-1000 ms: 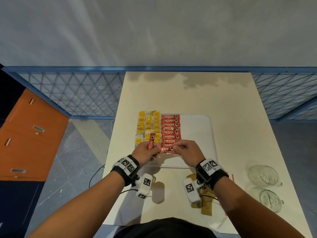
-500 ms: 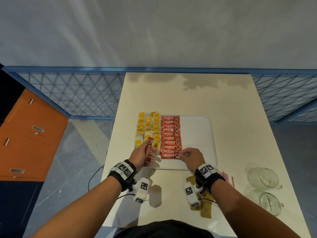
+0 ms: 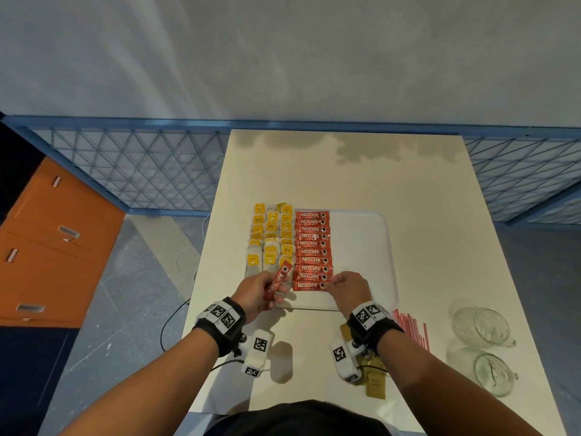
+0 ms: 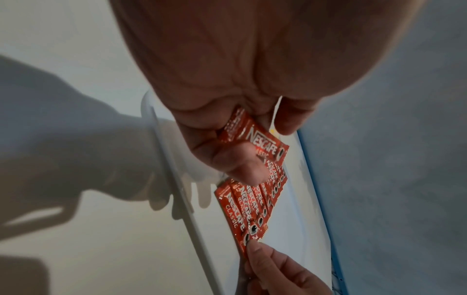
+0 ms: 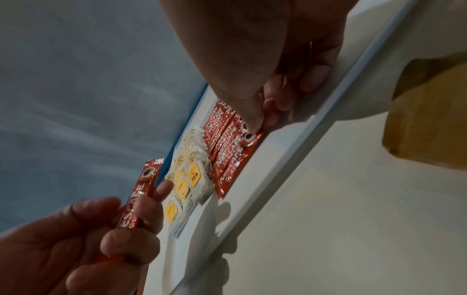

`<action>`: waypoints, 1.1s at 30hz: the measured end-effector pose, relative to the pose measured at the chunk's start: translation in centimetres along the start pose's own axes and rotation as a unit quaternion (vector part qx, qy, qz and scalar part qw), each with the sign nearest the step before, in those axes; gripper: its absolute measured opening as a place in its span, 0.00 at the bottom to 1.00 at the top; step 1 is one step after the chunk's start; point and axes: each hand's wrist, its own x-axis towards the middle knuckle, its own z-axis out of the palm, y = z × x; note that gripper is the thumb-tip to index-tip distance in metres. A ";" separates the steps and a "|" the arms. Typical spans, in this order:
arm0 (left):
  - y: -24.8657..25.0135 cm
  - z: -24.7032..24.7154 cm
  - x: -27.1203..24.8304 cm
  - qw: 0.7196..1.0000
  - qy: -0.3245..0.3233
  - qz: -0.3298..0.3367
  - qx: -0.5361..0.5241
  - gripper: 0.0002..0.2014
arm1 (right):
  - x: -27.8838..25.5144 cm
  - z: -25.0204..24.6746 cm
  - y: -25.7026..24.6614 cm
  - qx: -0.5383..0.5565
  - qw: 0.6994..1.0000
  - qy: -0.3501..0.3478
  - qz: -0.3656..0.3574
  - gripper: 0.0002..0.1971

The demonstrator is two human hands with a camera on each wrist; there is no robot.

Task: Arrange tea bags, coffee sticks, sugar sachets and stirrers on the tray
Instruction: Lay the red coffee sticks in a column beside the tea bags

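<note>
Left hand (image 3: pixel 256 291) grip clamped on one coffee stick (image 3: pixel 277 280); right hand (image 3: pixel 349 289) grip pinching nearest stick (image 3: pixel 309 286) on tray (image 3: pixel 361 247)

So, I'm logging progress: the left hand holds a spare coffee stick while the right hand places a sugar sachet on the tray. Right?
Not quite: the right hand places a coffee stick, not a sugar sachet, as the right wrist view shows. The left hand does hold a spare stick.
</note>
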 end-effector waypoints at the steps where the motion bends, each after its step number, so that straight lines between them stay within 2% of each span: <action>1: 0.0 0.0 -0.1 1.000 -0.001 0.002 0.006 0.18 | -0.1 0.0 -0.1 -0.006 1.000 0.002 -0.001 0.06; 4: -0.3 -0.1 0.0 0.999 -0.012 0.013 0.030 0.15 | -0.5 -0.2 -0.2 -0.016 1.000 0.015 -0.006 0.09; 7: -0.6 -0.4 0.3 0.998 -0.035 0.021 0.057 0.12 | -1.0 -0.3 -0.6 0.016 0.999 0.010 -0.046 0.08; 12: -0.8 -0.3 0.2 0.988 -0.079 0.047 0.127 0.12 | -1.6 -0.7 -2.8 0.080 0.986 -0.059 -0.137 0.07; 16: -0.7 0.2 0.0 0.976 -0.112 0.067 0.175 0.10 | -2.1 -1.1 -3.6 0.131 0.973 -0.139 -0.133 0.10; 19: -0.7 0.6 0.0 0.971 -0.115 0.079 0.194 0.10 | -2.1 -1.2 -3.2 0.133 0.971 -0.147 -0.134 0.07; 22: -0.7 0.9 0.2 0.967 -0.101 0.096 0.211 0.09 | -2.1 -1.4 -2.6 0.142 0.974 -0.121 -0.124 0.04; 26: -0.8 0.7 0.8 0.970 -0.031 0.122 0.210 0.07 | -2.2 -2.2 -1.6 0.129 0.981 -0.074 -0.127 0.06; 33: -0.8 0.8 2.0 0.954 0.011 0.162 0.252 0.03 | -2.2 -2.4 -0.4 0.088 0.991 -0.052 -0.087 0.04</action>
